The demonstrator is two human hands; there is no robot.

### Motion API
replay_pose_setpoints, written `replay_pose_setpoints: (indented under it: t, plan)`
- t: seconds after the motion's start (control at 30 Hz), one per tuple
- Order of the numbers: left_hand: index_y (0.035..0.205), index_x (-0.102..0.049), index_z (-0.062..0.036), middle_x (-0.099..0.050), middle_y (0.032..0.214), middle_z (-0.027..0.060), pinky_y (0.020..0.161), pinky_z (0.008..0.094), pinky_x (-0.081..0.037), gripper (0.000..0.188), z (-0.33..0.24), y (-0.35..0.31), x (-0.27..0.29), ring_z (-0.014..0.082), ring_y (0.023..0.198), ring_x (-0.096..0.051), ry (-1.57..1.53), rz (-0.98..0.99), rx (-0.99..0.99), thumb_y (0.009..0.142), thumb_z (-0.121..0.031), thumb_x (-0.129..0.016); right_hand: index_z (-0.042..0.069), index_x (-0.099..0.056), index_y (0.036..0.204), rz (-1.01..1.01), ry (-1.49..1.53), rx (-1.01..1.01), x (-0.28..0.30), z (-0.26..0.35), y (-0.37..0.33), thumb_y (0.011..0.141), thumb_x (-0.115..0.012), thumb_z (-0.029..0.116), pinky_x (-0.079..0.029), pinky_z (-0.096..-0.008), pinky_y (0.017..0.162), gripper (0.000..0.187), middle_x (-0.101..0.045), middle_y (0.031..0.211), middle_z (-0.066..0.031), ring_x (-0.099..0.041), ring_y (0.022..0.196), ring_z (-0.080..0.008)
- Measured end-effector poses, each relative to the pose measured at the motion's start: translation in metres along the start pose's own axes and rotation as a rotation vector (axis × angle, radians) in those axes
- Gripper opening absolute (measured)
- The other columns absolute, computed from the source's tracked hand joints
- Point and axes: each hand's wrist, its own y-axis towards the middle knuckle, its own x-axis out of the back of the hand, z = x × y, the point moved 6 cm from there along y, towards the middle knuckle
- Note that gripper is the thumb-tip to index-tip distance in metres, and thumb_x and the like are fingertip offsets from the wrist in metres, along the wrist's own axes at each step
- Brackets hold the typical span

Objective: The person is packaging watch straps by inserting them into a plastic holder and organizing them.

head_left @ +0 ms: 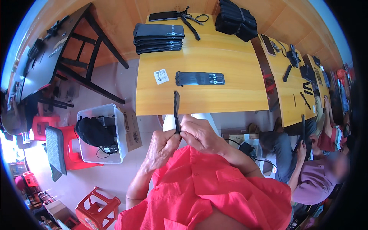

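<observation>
Close to my body, just off the table's front edge, my left hand (159, 147) and my right hand (200, 133) are closed side by side. Both pinch the lower end of a narrow black strip (176, 109), seen almost edge-on, whose free end stands up toward the table. My fingers hide its lower end. Beyond it, a small set of flat black strips (197, 78) with pale printing at the right end lies on the yellow table (230, 101). To their left is a white printed sticker (161, 76).
At the table's back are a stack of black strips (158, 38), a phone (163, 16), loose black straps (188, 19) and a tied black bundle (236, 20). A plastic bin (122, 138) and red stool (97, 209) stand left. A co-worker (312, 180) sits right.
</observation>
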Motion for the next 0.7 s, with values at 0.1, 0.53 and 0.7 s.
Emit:
replay_pose_setpoints:
  t: [0.1,0.53,0.7]
  plan:
    - [0.057,-0.047,0.0004,-0.045,0.047,0.0015,0.039,0.0228,-0.031,0.034,-0.005,-0.012,-0.006,0.0078,0.04,-0.04,-0.177,0.149,0.026,0.087,-0.017,-0.042,-0.002,-0.046,0.07,0.04,0.146,-0.125,0.001,0.011,-0.004,0.079,-0.049,-0.002,-0.036,-0.0308,0.051,0.01,-0.044,0.067,-0.0104,-0.045,0.057,-0.0221]
    - [0.05,-0.029,-0.0114,-0.03,0.042,-0.0028,0.032,0.022,-0.021,0.037,0.005,-0.038,0.03,0.0061,0.033,-0.027,-0.724,0.162,0.228,0.083,-0.019,-0.045,-0.001,-0.057,0.084,-0.862,1.23,-0.832,0.071,-0.039,-0.058,0.086,-0.051,0.018,-0.044,-0.0247,0.042,0.019,-0.054,0.063,-0.005,-0.047,0.046,-0.0101]
    - [0.056,-0.031,-0.0142,-0.031,0.042,-0.0046,0.031,0.0216,-0.02,0.032,0.018,-0.074,0.065,0.0057,0.031,-0.024,-1.243,-0.079,0.214,0.085,-0.019,-0.043,0.002,-0.049,0.074,-1.081,1.641,-0.292,0.162,-0.096,-0.1,0.086,-0.049,0.009,-0.044,-0.0209,0.045,0.014,-0.044,0.062,-0.0012,-0.044,0.051,-0.0088]
